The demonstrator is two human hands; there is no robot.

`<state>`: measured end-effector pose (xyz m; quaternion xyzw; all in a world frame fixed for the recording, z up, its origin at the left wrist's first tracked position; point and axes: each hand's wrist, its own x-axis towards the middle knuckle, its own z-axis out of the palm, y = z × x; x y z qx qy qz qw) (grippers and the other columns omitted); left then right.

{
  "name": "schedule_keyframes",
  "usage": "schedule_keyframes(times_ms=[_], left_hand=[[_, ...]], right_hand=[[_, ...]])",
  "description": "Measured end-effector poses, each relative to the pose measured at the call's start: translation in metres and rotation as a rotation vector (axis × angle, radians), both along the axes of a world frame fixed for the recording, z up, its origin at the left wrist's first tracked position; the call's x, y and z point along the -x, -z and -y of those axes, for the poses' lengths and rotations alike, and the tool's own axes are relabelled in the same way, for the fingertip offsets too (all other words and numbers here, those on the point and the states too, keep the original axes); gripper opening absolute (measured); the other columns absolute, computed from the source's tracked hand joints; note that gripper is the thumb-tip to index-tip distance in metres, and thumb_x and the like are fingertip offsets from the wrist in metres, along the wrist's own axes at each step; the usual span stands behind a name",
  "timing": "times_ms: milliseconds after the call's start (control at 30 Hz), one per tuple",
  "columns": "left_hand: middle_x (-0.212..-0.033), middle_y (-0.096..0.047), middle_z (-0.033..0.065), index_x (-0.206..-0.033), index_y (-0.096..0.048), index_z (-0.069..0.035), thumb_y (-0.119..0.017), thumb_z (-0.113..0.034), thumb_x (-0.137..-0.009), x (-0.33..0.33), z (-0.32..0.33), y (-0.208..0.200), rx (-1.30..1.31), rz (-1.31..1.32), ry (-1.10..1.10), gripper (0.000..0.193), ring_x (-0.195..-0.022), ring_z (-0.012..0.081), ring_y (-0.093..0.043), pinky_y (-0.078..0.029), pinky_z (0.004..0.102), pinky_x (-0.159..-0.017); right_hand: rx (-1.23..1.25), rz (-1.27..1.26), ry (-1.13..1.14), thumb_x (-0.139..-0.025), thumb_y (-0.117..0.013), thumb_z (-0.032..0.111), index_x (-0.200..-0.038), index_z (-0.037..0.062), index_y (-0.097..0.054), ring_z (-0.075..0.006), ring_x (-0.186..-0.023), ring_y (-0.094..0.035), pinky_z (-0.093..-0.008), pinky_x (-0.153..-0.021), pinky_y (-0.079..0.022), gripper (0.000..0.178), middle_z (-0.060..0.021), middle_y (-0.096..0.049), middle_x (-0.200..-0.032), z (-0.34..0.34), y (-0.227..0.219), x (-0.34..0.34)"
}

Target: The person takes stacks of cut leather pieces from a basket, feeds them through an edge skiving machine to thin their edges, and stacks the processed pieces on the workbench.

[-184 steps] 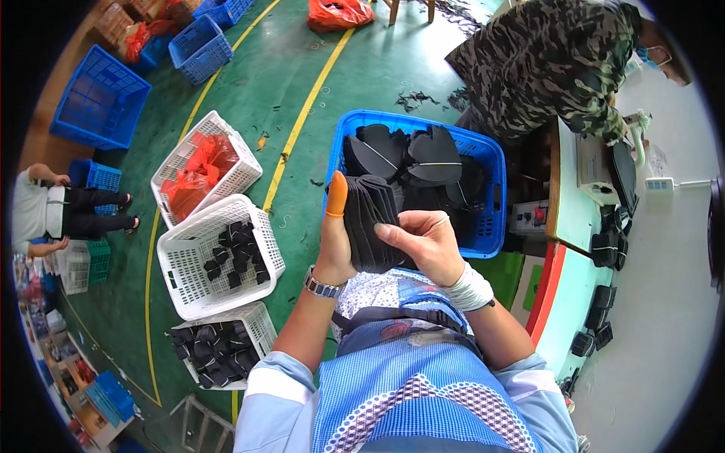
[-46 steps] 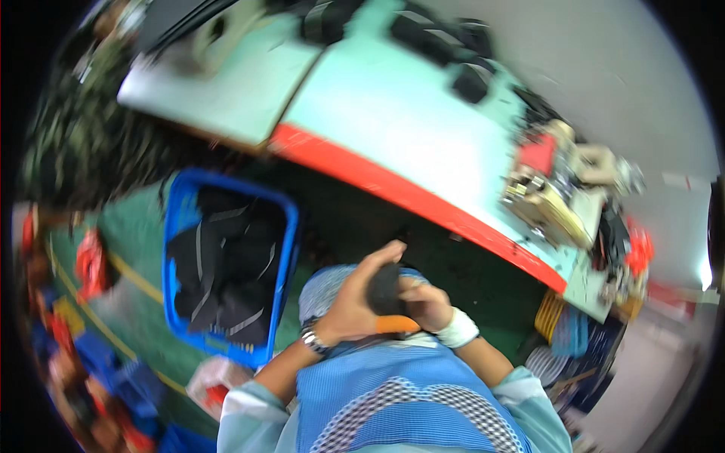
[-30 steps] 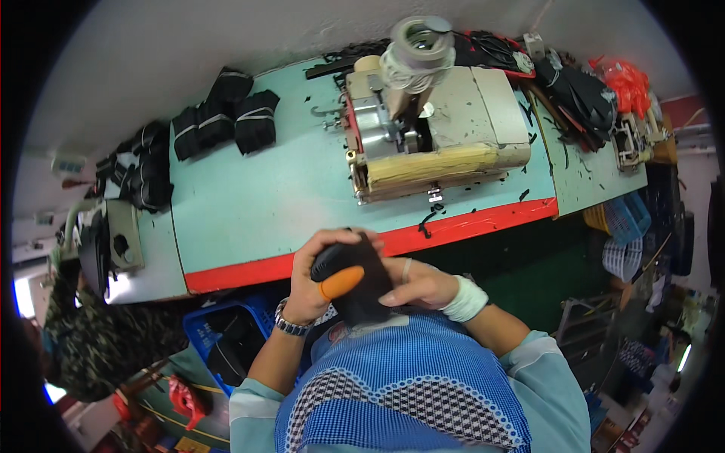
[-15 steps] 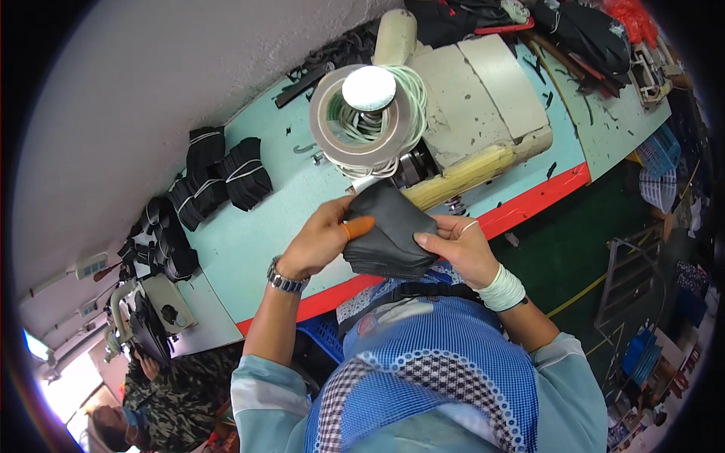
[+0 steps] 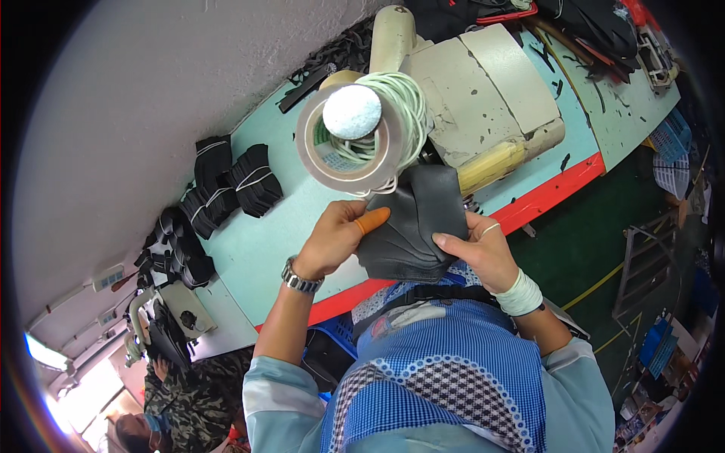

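— What is the biggest thing before us?
— We face a pale green table (image 5: 260, 275), a cream machine (image 5: 483, 90) standing on it.
— And our black pieces (image 5: 418, 226)?
— We hold them stacked in front of the machine: smooth, faintly shiny, lightly creased, with uneven layered edges.
— Our hands?
— Our left hand (image 5: 326, 243) and right hand (image 5: 489, 255) pinch opposite sides; an orange cover (image 5: 373, 220) wraps our left thumb.
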<state>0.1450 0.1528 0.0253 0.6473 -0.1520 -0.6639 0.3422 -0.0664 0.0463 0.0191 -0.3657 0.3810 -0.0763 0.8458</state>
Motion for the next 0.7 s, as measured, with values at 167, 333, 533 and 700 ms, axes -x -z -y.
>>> schedule_keyframes(times_ms=[167, 333, 533, 700], left_hand=[[-0.08, -0.062, 0.0018, -0.105, -0.058, 0.004, -0.058, -0.022, -0.089, -0.004, -0.011, -0.007, 0.095, -0.076, -0.039, 0.03, -0.063, 0.0037, -0.057, -0.045, 0.0167, -0.051], [-0.091, -0.064, 0.0064, -0.116, -0.05, 0.007, -0.057, -0.018, -0.089, -0.001, -0.003, -0.011, 0.047, -0.122, -0.007, 0.037, -0.069, 0.0051, -0.06, -0.05, 0.0163, -0.056], [-0.091, -0.065, 0.0068, -0.107, -0.057, 0.006, -0.053, -0.017, -0.092, 0.007, -0.006, 0.005, 0.032, -0.049, -0.141, 0.028, -0.067, 0.008, -0.06, -0.048, 0.0192, -0.058], [-0.094, -0.064, 0.0086, -0.108, -0.056, 0.008, -0.05, -0.019, -0.094, -0.002, 0.001, -0.012, 0.08, -0.156, 0.043, 0.03, -0.071, 0.0089, -0.061, -0.05, 0.0222, -0.069]], right_hand=[[0.006, -0.006, 0.026, -0.082, -0.061, 0.002, -0.11, -0.0088, -0.054, -0.0128, -0.087, -0.06, -0.0254, -0.078, -0.05, 0.031, -0.0113, -0.063, -0.101, -0.004, 0.002, -0.002], [0.013, 0.003, 0.031, -0.082, -0.06, 0.002, -0.11, -0.0091, -0.053, -0.0131, -0.088, -0.06, -0.0248, -0.078, -0.05, 0.031, -0.0115, -0.062, -0.102, 0.001, 0.007, -0.002], [0.009, 0.0, 0.05, -0.082, -0.06, 0.001, -0.11, -0.0093, -0.053, -0.0134, -0.088, -0.06, -0.0257, -0.079, -0.05, 0.031, -0.0119, -0.062, -0.102, -0.001, -0.003, -0.003], [0.038, 0.003, 0.028, -0.082, -0.06, 0.001, -0.111, -0.0095, -0.052, -0.0137, -0.089, -0.06, -0.0262, -0.08, -0.05, 0.032, -0.0117, -0.062, -0.102, 0.002, 0.003, -0.003]])
